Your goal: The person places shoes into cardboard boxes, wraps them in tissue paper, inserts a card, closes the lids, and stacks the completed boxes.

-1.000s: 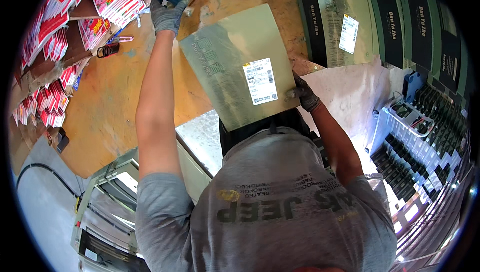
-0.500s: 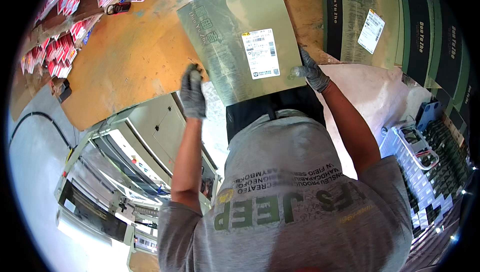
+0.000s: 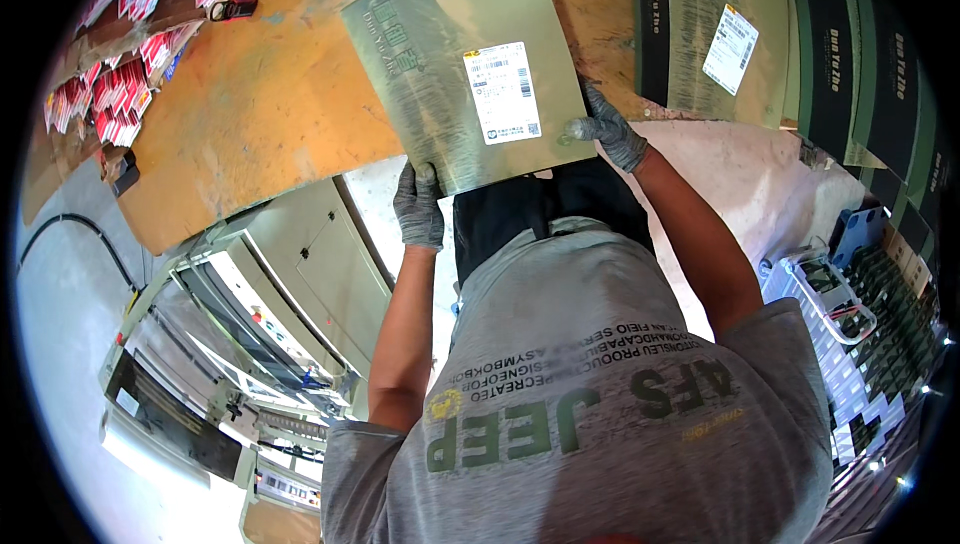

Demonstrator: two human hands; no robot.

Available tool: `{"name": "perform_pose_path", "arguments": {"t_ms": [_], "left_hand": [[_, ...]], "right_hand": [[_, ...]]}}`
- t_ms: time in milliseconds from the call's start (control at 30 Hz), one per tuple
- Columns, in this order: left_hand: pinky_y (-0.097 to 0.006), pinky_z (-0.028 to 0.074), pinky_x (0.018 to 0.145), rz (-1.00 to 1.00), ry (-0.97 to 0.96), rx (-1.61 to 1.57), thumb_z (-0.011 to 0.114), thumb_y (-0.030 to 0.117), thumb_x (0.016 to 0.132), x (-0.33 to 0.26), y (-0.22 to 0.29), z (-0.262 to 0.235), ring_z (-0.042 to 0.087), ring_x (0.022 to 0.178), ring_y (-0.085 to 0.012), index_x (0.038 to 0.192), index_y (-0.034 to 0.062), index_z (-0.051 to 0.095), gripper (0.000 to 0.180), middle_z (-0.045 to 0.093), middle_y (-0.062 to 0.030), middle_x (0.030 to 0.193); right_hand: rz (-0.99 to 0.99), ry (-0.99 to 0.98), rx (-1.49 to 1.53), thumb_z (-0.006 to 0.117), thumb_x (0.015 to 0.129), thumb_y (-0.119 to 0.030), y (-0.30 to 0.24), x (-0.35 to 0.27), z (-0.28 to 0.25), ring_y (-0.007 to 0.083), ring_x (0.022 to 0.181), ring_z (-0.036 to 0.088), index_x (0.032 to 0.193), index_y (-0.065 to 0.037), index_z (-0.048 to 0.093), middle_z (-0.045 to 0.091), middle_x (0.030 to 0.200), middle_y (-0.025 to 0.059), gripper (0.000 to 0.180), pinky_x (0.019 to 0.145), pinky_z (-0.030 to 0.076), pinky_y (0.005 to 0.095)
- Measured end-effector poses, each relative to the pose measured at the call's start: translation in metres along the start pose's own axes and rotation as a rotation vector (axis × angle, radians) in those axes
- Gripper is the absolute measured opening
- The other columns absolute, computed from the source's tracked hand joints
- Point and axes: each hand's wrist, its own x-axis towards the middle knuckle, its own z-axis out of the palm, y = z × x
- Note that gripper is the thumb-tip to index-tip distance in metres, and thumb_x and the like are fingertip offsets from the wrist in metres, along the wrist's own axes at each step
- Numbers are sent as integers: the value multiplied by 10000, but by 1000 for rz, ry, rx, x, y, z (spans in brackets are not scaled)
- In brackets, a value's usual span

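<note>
A large flat olive-green box (image 3: 440, 94) with a white printed label (image 3: 503, 94) lies tilted in front of me, partly over the wooden table and partly past its near edge. My left hand (image 3: 418, 209), in a grey glove, grips the box's near left corner, thumb on top. At the right edge, my gloved right hand (image 3: 612, 131) holds the box with its thumb on the top face and the other fingers along the side, partly hidden.
Orange-brown wooden table (image 3: 230, 124) spreads under the box. More green boxes (image 3: 740, 104) are stacked at the right. Red-and-white packets (image 3: 120, 104) fill shelves at the left. A pale machine cabinet (image 3: 320, 264) stands lower left, a plastic crate (image 3: 830, 314) lower right.
My left hand, which was apart from the box beside its left edge, has moved down and right and taken its near left corner. The box has shifted slightly left and upward.
</note>
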Motion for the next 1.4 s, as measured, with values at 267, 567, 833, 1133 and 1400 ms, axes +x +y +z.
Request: {"name": "perform_pose_path", "arguments": {"t_ms": [267, 567, 833, 1133, 1400], "left_hand": [[-293, 558, 782, 24, -22, 71, 632, 438, 981, -3, 10, 1, 627, 930, -136, 1353, 3, 568, 576, 657, -60, 1115], [-411, 402, 1096, 745, -572, 480, 807, 474, 788, 6, 73, -23, 408, 1387, -257, 1595, 153, 42, 1158, 317, -125, 1555], [-631, 226, 1177, 1707, -623, 1125, 821, 508, 712, 33, 223, -54, 210, 1496, -441, 1546, 387, 219, 1036, 166, -173, 1638], [-547, 423, 1000, 1560, -505, 1062, 890, 491, 529, -34, 287, -7, 478, 1254, -411, 1371, 271, 569, 927, 452, -245, 1401], [-373, 430, 1057, 891, -9, 749, 860, 381, 707, -7, 289, 3, 532, 1244, -258, 1493, -43, 385, 1012, 533, -214, 1373]], "right_hand": [[5, 45, 43, 810, 753, -363, 6, -3, 3, 224, 1339, 445, 1545, -24, 290, 481, 1438, 106, 1007, 1109, 386, 370], [238, -47, 126, 788, 767, -335, -8, -9, -29, 207, 1156, 599, 1410, -9, 488, 620, 1271, 109, 780, 1005, 486, 330], [324, -154, 436, 758, 791, -363, -118, -3, -26, 254, 1012, 683, 1337, 27, 550, 663, 1205, 171, 702, 906, 571, 386], [237, -51, 1060, 514, 854, -761, -91, 12, -3, 376, 1251, 550, 1410, -71, 503, 574, 1361, 195, 887, 1085, 404, 567], [-21, 83, 1028, 340, 947, -735, -46, 42, 55, 291, 1313, 495, 1471, -59, 428, 494, 1472, 143, 860, 1147, 346, 434]]}}
